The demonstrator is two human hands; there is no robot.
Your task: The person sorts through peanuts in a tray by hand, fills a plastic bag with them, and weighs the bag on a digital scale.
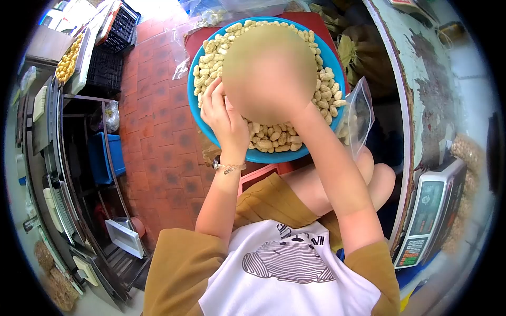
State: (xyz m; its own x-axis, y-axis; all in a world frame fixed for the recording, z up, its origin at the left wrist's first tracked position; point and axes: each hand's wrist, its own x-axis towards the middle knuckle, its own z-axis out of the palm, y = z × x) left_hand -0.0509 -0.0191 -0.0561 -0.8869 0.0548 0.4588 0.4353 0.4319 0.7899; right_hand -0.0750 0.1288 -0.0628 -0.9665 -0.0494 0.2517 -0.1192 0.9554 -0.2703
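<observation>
Unshelled peanuts (274, 138) fill a wide blue basin (196, 111) in front of my knees. My left hand (224, 113) is over the basin's left side, close against the peanuts. Its fingers curl inward toward a round blurred patch that covers the basin's middle. Whatever lies between those fingertips is hidden. My right forearm (337, 163) reaches across the basin's near right rim. The right hand itself is lost in the blur, so neither its fingers nor anything in them can be made out.
Beside the basin's right rim stands a clear plastic bag (358, 118). A digital scale (427, 216) sits on the worn counter (429, 100) at right. Metal racks (79, 158), a blue bin (108, 158) and black crates (108, 63) line the left, beyond red floor tiles (153, 116).
</observation>
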